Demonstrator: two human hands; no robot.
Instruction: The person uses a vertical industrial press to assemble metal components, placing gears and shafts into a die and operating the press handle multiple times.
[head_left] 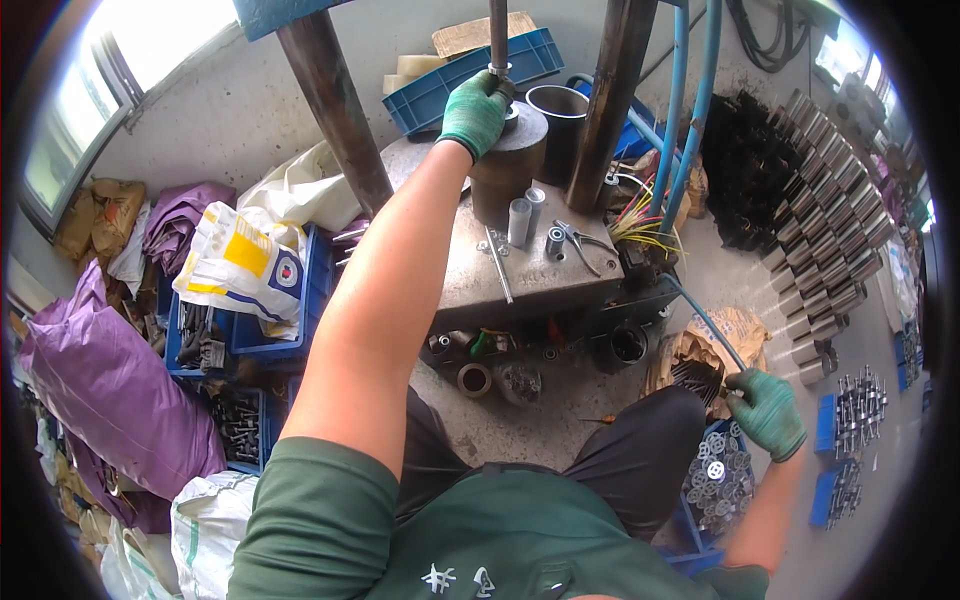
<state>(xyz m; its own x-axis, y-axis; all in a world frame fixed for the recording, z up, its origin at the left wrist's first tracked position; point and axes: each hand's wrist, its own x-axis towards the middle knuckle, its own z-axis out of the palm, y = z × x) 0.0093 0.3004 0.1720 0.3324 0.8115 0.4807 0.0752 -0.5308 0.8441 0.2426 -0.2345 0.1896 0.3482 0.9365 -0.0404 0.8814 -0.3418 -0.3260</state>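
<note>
My left hand (474,117), in a green glove, reaches up to the press, its fingers closed round a small metal part (503,90) at the lower end of the vertical rod (499,40). The glove hides most of that part. Beneath it stands a thick round metal block (507,180) on the press table (470,285). Down at the right, my right hand (768,412), also gloved in green, is wrapped round the end of a long blue lever (708,322). The lever slants up from it to the side of the press.
Pliers (585,245), grey cylinders (519,222) and a thin metal rod (499,265) lie or stand on the table. Steel posts (335,105) flank the block. A blue crate (475,80) leans behind. Stacked metal tubes (830,200) stand right; a bin of metal discs (718,480) is beside my leg.
</note>
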